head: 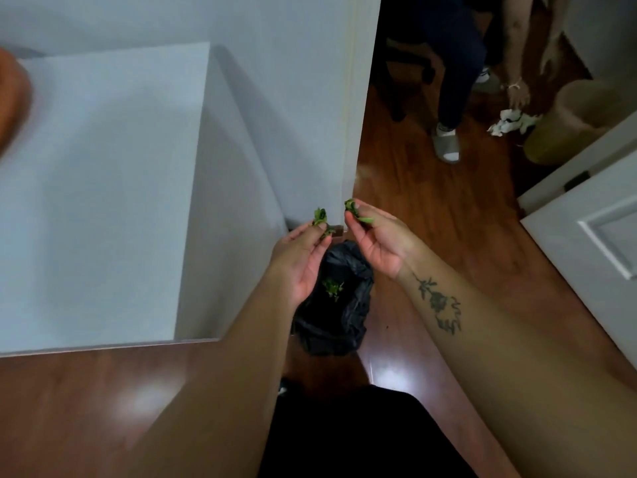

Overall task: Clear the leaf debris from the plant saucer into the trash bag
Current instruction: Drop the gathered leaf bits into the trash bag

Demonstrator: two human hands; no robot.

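Observation:
A black trash bag (339,315) sits open on the wooden floor below my hands, with a small clump of green leaf debris (332,288) inside it. My left hand (303,257) pinches a few green leaf bits (320,218) at its fingertips above the bag. My right hand (377,241) pinches another green leaf piece (355,210), close beside the left. An orange-brown rounded edge (10,98), blurred, shows at the far left on the white table; I cannot tell if it is the saucer.
A white table (103,188) fills the left, its corner near the bag. A white wall edge (355,115) stands behind my hands. Another person (455,81) stands at the upper right, holding crumpled paper (510,122) by a tan bin (572,119). A white door (593,243) is at right.

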